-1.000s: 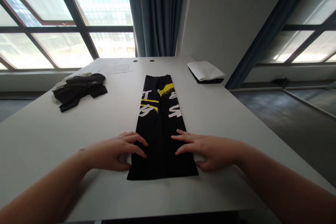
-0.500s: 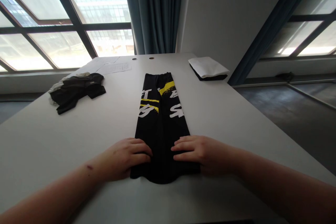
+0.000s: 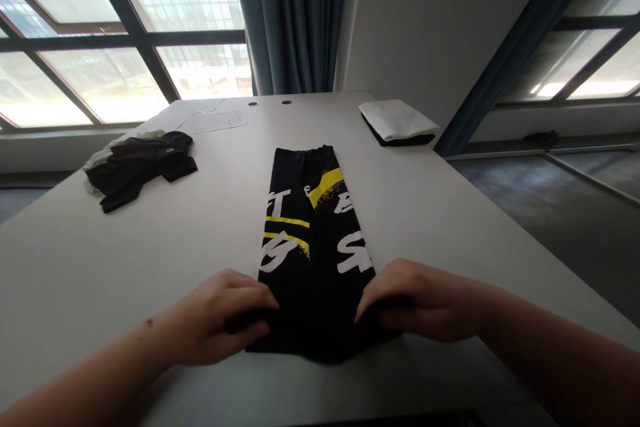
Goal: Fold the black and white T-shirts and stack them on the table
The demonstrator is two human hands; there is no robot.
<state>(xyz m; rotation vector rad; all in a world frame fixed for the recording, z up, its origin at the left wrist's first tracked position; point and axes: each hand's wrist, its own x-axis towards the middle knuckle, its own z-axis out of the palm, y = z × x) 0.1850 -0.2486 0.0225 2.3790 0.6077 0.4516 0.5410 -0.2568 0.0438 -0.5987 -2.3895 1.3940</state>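
A long black garment with yellow bands and white lettering lies lengthwise on the white table, its narrower end pointing away from me. My left hand pinches its near left edge, fabric bunched between thumb and fingers. At the near right edge my right hand is curled round another fold of the black cloth. The near end between both hands is dark and partly lost in shadow.
A crumpled dark garment over a pale one is at the left on the table. Paper sheets lie behind it. A folded white and black cloth rests at the back right.
Both hands have gone from resting flat on the garment to gripping its near edges. The garment has shifted towards me, and its near end has widened slightly.
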